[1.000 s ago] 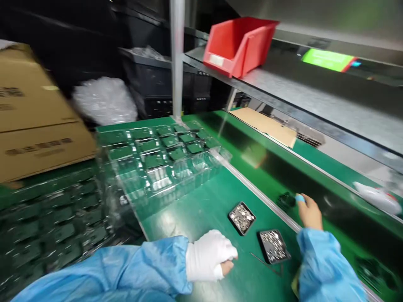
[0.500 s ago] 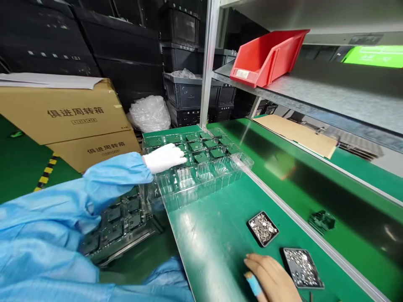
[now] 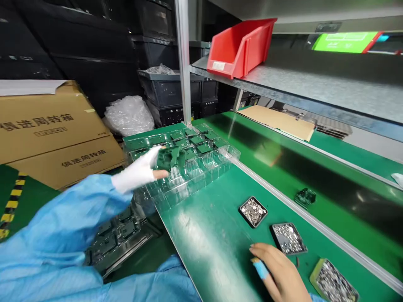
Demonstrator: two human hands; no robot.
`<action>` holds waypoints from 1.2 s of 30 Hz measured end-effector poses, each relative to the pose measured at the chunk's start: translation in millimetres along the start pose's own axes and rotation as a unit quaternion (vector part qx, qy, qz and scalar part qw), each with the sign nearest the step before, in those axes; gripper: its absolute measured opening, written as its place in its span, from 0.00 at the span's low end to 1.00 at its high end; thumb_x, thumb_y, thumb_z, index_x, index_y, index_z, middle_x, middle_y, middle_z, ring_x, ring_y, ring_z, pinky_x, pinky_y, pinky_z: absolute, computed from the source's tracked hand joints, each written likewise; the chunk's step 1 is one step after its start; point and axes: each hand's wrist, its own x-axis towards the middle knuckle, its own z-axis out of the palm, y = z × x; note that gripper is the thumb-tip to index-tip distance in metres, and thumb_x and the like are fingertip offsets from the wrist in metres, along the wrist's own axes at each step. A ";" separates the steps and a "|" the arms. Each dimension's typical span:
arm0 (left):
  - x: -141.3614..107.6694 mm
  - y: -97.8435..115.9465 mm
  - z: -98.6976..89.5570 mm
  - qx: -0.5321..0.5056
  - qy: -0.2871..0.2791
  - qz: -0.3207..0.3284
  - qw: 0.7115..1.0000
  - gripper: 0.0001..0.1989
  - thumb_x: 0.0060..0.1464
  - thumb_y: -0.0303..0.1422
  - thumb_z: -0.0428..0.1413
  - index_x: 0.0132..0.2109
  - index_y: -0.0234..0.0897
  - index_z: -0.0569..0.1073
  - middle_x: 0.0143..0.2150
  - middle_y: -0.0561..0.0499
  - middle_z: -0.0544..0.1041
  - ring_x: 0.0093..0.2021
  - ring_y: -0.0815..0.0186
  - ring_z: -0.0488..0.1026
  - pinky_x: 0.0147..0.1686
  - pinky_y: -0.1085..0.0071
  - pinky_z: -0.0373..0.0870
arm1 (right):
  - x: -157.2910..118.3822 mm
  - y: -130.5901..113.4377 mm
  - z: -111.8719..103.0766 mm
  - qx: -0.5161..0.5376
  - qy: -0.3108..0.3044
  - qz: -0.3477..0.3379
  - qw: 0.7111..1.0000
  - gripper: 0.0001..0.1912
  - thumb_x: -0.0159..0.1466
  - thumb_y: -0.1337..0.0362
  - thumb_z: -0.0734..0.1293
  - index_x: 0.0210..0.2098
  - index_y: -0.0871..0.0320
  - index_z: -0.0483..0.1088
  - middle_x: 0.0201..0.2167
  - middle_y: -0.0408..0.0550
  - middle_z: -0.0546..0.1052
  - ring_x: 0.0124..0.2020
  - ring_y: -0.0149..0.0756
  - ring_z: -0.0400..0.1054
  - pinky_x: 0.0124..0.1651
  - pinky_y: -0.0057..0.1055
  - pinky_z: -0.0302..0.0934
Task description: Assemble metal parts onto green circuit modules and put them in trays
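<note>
My left hand (image 3: 140, 171), in a white fingerless glove, grips a dark green molded part (image 3: 170, 158) between thumb and fingers. It holds the part above the near left side of a clear plastic blister tray (image 3: 201, 178). Similar green parts (image 3: 204, 147) sit in the tray's far pockets, while several near pockets are bare. My right hand (image 3: 280, 270) rests on the green tabletop (image 3: 201, 235) at the bottom, its fingers stretched out and blue tape round one of them. Nothing shows in that hand. Beside it lie small dishes of metal pieces (image 3: 253, 211) (image 3: 288, 238).
A yellowish box of metal pieces (image 3: 333, 281) stands at the lower right. Another green part (image 3: 304, 197) lies beyond the metal rail (image 3: 283, 205). Below the table's left edge is another loaded tray (image 3: 116, 235). A red bin (image 3: 241, 50) sits on the shelf; cartons (image 3: 56, 138) stand left.
My left hand has lifted a green part out of the tray and moved back toward me, left. My right hand stays on the tabletop. The view has turned slightly right.
</note>
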 end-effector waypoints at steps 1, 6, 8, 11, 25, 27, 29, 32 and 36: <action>-19.9 8.0 18.9 -0.090 -0.035 -0.024 0.995 0.43 0.42 0.56 0.57 0.61 0.39 0.60 0.53 0.39 0.71 0.56 0.45 0.66 0.52 0.53 0.66 | 2.1 -6.2 3.0 0.018 -0.002 0.022 1.000 0.12 0.67 0.64 0.57 0.47 0.52 0.67 0.41 0.48 0.78 0.41 0.38 0.74 0.42 0.31 0.72; -109.4 69.4 129.8 -0.414 -0.318 -0.064 0.851 0.47 0.41 0.60 0.57 0.63 0.41 0.57 0.57 0.40 0.69 0.55 0.48 0.67 0.54 0.52 0.66 | 10.4 -40.4 17.6 0.140 -0.006 0.138 0.980 0.35 0.62 0.56 0.66 0.64 0.55 0.49 0.59 0.58 0.63 0.58 0.45 0.62 0.57 0.40 0.64; -125.2 91.9 157.1 -0.452 -0.392 -0.033 0.801 0.46 0.42 0.58 0.57 0.63 0.39 0.56 0.56 0.39 0.69 0.55 0.50 0.68 0.55 0.52 0.65 | 7.4 -48.1 19.0 0.178 0.002 0.172 0.969 0.40 0.60 0.55 0.68 0.65 0.55 0.46 0.60 0.58 0.61 0.59 0.46 0.60 0.59 0.42 0.61; -117.8 108.8 172.4 -0.396 -0.468 0.039 0.789 0.44 0.44 0.55 0.58 0.63 0.37 0.56 0.49 0.41 0.73 0.46 0.56 0.72 0.48 0.57 0.69 | -6.7 -49.5 15.1 0.197 0.029 0.230 0.952 0.35 0.60 0.58 0.67 0.63 0.53 0.50 0.55 0.56 0.65 0.55 0.44 0.64 0.55 0.40 0.65; 21.5 160.7 244.6 0.201 -0.335 0.273 0.879 0.12 0.54 0.32 0.49 0.31 0.36 0.76 0.34 0.43 0.76 0.37 0.58 0.72 0.35 0.66 0.64 | -38.8 -22.7 20.3 0.137 -0.005 0.198 0.971 0.35 0.62 0.51 0.65 0.62 0.57 0.52 0.61 0.59 0.59 0.62 0.48 0.55 0.62 0.47 0.55; 22.9 165.5 248.8 0.212 -0.352 0.268 0.871 0.10 0.52 0.31 0.50 0.30 0.36 0.76 0.34 0.43 0.76 0.36 0.59 0.73 0.34 0.67 0.64 | -39.1 -22.7 18.7 0.143 0.001 0.204 0.969 0.32 0.63 0.53 0.64 0.62 0.57 0.53 0.61 0.59 0.60 0.61 0.47 0.56 0.61 0.46 0.56; 23.7 168.7 251.5 0.221 -0.367 0.261 0.865 0.09 0.49 0.30 0.51 0.30 0.36 0.77 0.34 0.44 0.77 0.35 0.59 0.73 0.34 0.68 0.64 | -38.9 -22.3 19.7 0.146 0.000 0.206 0.968 0.31 0.63 0.54 0.64 0.62 0.57 0.53 0.60 0.59 0.60 0.61 0.46 0.56 0.61 0.46 0.57; 25.0 171.4 257.3 0.227 -0.383 0.252 0.859 0.07 0.47 0.28 0.53 0.29 0.35 0.77 0.32 0.44 0.77 0.34 0.59 0.73 0.34 0.68 0.65 | -38.2 -21.4 22.6 0.147 -0.003 0.209 0.967 0.30 0.64 0.56 0.64 0.62 0.56 0.53 0.61 0.59 0.60 0.61 0.46 0.56 0.61 0.45 0.57; 29.4 169.6 260.2 0.203 -0.376 0.247 0.870 0.06 0.45 0.28 0.53 0.27 0.34 0.75 0.30 0.44 0.76 0.32 0.59 0.72 0.34 0.68 0.65 | -39.5 -20.8 23.3 0.148 0.005 0.208 0.967 0.29 0.64 0.59 0.64 0.62 0.56 0.52 0.60 0.58 0.60 0.61 0.45 0.57 0.60 0.45 0.58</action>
